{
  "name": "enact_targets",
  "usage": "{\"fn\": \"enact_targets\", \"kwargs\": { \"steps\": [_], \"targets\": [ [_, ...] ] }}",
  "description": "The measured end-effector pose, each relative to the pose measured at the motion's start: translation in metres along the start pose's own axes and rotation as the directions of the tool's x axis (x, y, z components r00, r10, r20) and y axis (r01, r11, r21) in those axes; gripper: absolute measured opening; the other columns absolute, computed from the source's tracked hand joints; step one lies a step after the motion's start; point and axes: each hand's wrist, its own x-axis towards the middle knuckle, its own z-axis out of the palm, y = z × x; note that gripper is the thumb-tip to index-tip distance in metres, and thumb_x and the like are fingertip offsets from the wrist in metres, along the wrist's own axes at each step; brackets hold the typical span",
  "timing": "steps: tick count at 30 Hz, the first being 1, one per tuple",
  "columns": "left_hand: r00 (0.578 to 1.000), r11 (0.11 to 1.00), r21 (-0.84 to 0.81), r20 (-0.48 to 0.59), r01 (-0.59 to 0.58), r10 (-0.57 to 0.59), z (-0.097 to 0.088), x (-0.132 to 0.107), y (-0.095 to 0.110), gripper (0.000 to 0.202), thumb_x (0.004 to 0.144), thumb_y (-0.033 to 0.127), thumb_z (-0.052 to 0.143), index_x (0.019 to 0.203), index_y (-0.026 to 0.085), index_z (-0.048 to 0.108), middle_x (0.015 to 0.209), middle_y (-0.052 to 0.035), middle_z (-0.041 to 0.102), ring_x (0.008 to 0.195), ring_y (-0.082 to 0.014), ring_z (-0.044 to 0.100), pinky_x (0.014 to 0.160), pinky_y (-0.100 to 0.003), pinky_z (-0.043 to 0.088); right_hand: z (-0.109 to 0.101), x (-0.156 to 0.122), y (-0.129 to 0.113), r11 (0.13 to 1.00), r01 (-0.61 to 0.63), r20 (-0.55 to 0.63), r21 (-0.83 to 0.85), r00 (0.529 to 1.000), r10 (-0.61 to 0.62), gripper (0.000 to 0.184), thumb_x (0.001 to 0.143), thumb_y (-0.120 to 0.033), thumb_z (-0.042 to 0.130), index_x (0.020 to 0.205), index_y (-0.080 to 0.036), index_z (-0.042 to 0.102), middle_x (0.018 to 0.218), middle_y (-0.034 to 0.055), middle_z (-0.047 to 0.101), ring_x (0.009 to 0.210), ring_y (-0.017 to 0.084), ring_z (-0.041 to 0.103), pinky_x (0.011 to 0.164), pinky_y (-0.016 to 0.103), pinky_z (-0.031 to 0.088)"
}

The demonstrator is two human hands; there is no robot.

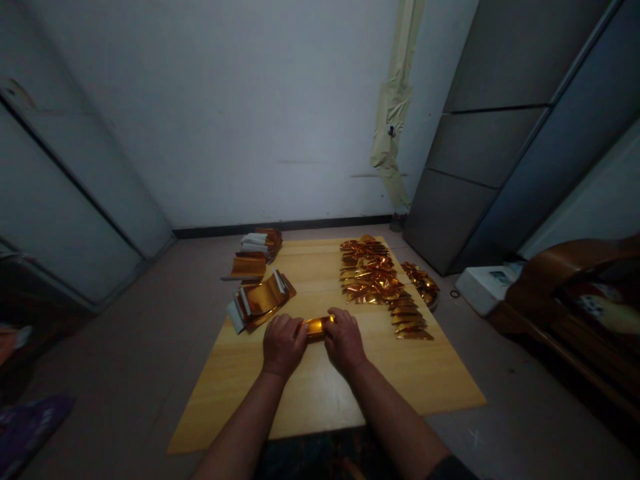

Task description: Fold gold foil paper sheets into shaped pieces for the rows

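My left hand (283, 343) and my right hand (344, 339) are side by side on a yellow wooden board (320, 393), both closed on one small sheet of gold foil paper (318, 326) held between them. Its shiny middle shows between my knuckles. To the left lies a stack of flat gold foil sheets (261, 301). To the right lies a heap of folded gold foil pieces (373, 272), with a row of them (409, 321) running toward my right hand.
More foil stacks (256, 255) sit at the board's far left. A bowl of folded foil (423, 283) stands off the right edge. Grey cabinets (500, 147) rise at the right, a white device (483, 287) and a wooden chair (575, 293) beside them.
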Motion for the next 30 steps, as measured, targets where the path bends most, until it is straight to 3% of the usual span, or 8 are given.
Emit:
{"fn": "enact_targets", "kwargs": {
  "steps": [6, 13, 21, 26, 30],
  "targets": [
    [0.999, 1.000, -0.014, 0.038, -0.013, 0.014, 0.0025, -0.0007, -0.0024, 0.028, 0.093, 0.034, 0.044, 0.094, 0.020, 0.068, 0.085, -0.0092, 0.062, 0.085, -0.0237, 0.054, 0.083, -0.038, 0.042, -0.0006, -0.0006, -0.0006, 1.000, 0.016, -0.009, 0.024, 1.000, -0.016, 0.024, 0.078, -0.009, 0.057, 0.095, -0.022, 0.068, 0.128, 0.0079, 0.055, 0.113, 0.023, 0.046, 0.092, 0.036, 0.037],
    [0.999, 0.997, -0.078, 0.050, 0.017, -0.013, 0.0025, -0.0010, -0.0006, 0.023, 0.085, 0.030, 0.054, 0.103, 0.022, 0.066, 0.097, -0.0080, 0.067, 0.095, -0.0245, 0.057, 0.089, -0.039, 0.042, 0.0004, -0.0005, -0.0008, 1.000, 0.010, -0.013, 0.006, 1.000, -0.010, 0.017, 0.080, -0.011, 0.055, 0.086, -0.021, 0.067, 0.125, 0.0075, 0.057, 0.110, 0.023, 0.046, 0.089, 0.035, 0.035],
    [0.998, 0.997, -0.072, 0.068, 0.018, -0.013, 0.0012, 0.0016, 0.0014, 0.026, 0.076, 0.025, 0.060, 0.100, 0.023, 0.066, 0.099, -0.0058, 0.068, 0.095, -0.0246, 0.058, 0.085, -0.038, 0.042, -0.0024, -0.0016, -0.0064, 1.000, -0.007, -0.040, 0.024, 0.999, 0.008, 0.018, 0.075, -0.017, 0.060, 0.091, -0.022, 0.068, 0.117, 0.0065, 0.059, 0.103, 0.022, 0.047, 0.084, 0.034, 0.033],
    [0.998, 0.998, -0.065, 0.060, 0.002, 0.002, 0.0039, 0.0010, -0.0008, 0.026, 0.075, 0.025, 0.062, 0.101, 0.023, 0.066, 0.101, -0.0057, 0.067, 0.097, -0.0253, 0.058, 0.084, -0.039, 0.041, -0.0004, -0.0016, -0.0067, 0.998, -0.051, -0.049, 0.046, 0.997, 0.054, 0.007, 0.075, -0.027, 0.064, 0.077, -0.020, 0.066, 0.112, 0.0057, 0.060, 0.101, 0.022, 0.048, 0.085, 0.035, 0.033],
    [0.999, 0.997, -0.076, 0.050, 0.012, -0.008, 0.0060, 0.0006, -0.0027, 0.029, 0.074, 0.025, 0.064, 0.102, 0.022, 0.067, 0.105, -0.0064, 0.066, 0.099, -0.0258, 0.058, 0.084, -0.040, 0.042, 0.0025, -0.0010, -0.0023, 0.992, -0.069, -0.067, 0.108, 0.995, 0.077, 0.005, 0.074, -0.022, 0.062, 0.078, -0.021, 0.064, 0.115, 0.0059, 0.060, 0.105, 0.023, 0.049, 0.088, 0.036, 0.034]
  ]
}}
